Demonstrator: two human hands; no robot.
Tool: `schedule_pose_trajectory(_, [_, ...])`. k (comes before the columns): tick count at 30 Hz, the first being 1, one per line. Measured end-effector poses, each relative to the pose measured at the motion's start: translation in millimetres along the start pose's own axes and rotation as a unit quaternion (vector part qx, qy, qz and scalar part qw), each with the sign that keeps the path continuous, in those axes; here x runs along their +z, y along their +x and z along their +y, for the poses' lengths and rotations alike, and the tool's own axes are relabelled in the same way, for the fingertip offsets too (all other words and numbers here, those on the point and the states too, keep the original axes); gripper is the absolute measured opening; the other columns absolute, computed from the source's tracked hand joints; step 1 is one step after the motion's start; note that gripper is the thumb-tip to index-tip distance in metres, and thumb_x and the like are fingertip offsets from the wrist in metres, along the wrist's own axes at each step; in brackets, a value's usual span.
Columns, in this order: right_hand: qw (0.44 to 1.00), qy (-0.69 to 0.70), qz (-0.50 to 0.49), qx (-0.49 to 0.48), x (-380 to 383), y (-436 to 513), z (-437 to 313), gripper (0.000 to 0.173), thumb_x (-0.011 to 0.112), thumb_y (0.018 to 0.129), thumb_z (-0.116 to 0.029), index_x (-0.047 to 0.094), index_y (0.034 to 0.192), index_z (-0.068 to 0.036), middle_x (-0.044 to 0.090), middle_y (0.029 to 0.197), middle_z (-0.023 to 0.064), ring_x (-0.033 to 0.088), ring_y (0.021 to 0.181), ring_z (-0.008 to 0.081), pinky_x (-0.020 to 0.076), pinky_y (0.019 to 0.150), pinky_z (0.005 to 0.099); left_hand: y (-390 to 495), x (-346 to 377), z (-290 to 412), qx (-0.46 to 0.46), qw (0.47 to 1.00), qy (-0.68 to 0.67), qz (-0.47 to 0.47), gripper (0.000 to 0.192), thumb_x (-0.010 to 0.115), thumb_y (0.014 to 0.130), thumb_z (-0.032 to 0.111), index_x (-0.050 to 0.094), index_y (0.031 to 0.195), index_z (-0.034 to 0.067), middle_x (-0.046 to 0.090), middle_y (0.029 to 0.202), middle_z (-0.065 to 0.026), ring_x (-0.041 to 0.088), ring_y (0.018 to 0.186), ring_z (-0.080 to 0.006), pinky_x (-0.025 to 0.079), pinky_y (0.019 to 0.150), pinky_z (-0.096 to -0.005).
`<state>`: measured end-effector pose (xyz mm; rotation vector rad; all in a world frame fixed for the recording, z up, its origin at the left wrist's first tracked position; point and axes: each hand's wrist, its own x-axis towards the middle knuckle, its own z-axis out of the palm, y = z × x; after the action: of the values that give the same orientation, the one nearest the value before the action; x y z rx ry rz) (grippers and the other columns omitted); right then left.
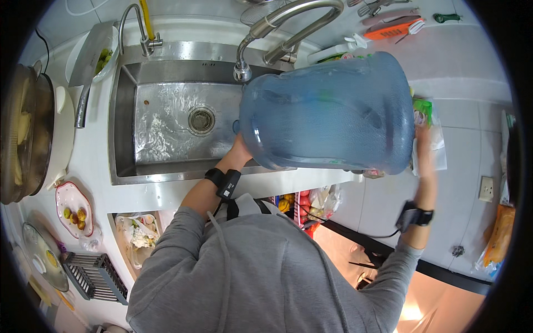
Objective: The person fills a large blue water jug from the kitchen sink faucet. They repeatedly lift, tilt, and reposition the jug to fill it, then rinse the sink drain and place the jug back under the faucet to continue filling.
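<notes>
A large blue plastic water jug lies on its side, partly over the right end of the stainless-steel sink, its neck end towards the basin. My left hand is at the neck end, its fingers largely hidden by the jug. My right hand, blurred, is beside the jug's base; whether it touches the jug cannot be told. Above the jug's neck end hangs the pull-down spray head of a metal faucet. The basin's bottom is wet around the drain.
A cleaver rests across a white bowl left of the sink. Nearby are a lidded steamer, a small faucet, a plate of small fruits and a dark rack. Orange-handled kitchen tools lie behind the jug.
</notes>
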<state>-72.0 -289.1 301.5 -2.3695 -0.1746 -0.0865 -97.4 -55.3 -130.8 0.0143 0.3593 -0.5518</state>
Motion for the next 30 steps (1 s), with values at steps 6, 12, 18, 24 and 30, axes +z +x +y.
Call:
schedule_pose_trajectory(6, [0.989, 0.107, -0.094, 0.038, -3, -5, 27, 0.089, 0.009, 0.087, -0.068, 0.015, 0.143, 0.0, 0.013, 0.15, 0.0116, 0.01, 0.139, 0.0235, 0.0013, 0.112, 0.0356, 2, -9, 3, 0.002, 1.0, -0.026, -0.012, 0.033, 0.046, 0.093, 0.033, 0.052, 0.113, 0.007, 0.057, 0.108, -0.0065, 0.057, 0.094, -0.0175, 0.05, 0.076, -0.0309])
schedule_pose_trajectory(12, [0.981, 0.046, -0.123, 0.144, 40, -24, 27, 0.082, 0.011, 0.09, -0.063, 0.018, 0.142, -0.001, 0.018, 0.149, 0.0135, 0.011, 0.139, 0.0238, 0.0055, 0.112, 0.0369, 0, -5, 4, 0.017, 0.999, -0.031, -0.005, 0.031, 0.046, 0.093, 0.032, 0.054, 0.11, 0.007, 0.058, 0.104, -0.0061, 0.058, 0.091, -0.0172, 0.05, 0.072, -0.0303])
schedule_pose_trajectory(18, [0.987, 0.079, 0.054, 0.127, 13, -1, 51, 0.079, 0.017, 0.092, -0.06, 0.019, 0.142, 0.001, 0.023, 0.146, 0.0141, 0.015, 0.137, 0.0235, 0.0098, 0.111, 0.0366, -22, 19, 3, 0.021, 0.996, -0.042, 0.076, 0.029, 0.045, 0.093, 0.032, 0.057, 0.104, 0.008, 0.06, 0.097, -0.0054, 0.059, 0.085, -0.0169, 0.051, 0.067, -0.0294])
schedule_pose_trajectory(24, [0.964, 0.12, -0.023, 0.235, 32, -53, 79, 0.076, 0.038, 0.09, -0.058, 0.032, 0.135, 0.002, 0.037, 0.138, 0.0125, 0.035, 0.126, 0.0229, 0.0269, 0.105, 0.0344, -23, 4, 17, 0.033, 0.999, -0.025, 0.01, 0.042, 0.044, 0.093, 0.042, 0.052, 0.115, 0.008, 0.057, 0.109, -0.0067, 0.056, 0.096, -0.0184, 0.049, 0.079, -0.0319])
schedule_pose_trajectory(30, [0.938, 0.24, 0.042, 0.248, 34, -74, 109, 0.07, 0.044, 0.087, -0.055, 0.04, 0.132, -0.002, 0.044, 0.132, 0.0106, 0.042, 0.121, 0.023, 0.0323, 0.102, 0.0371, -50, 27, 39, 0.033, 0.997, 0.054, 0.043, 0.057, 0.046, 0.09, 0.05, 0.042, 0.128, 0.008, 0.052, 0.12, -0.0094, 0.051, 0.108, -0.0246, 0.041, 0.093, -0.043])
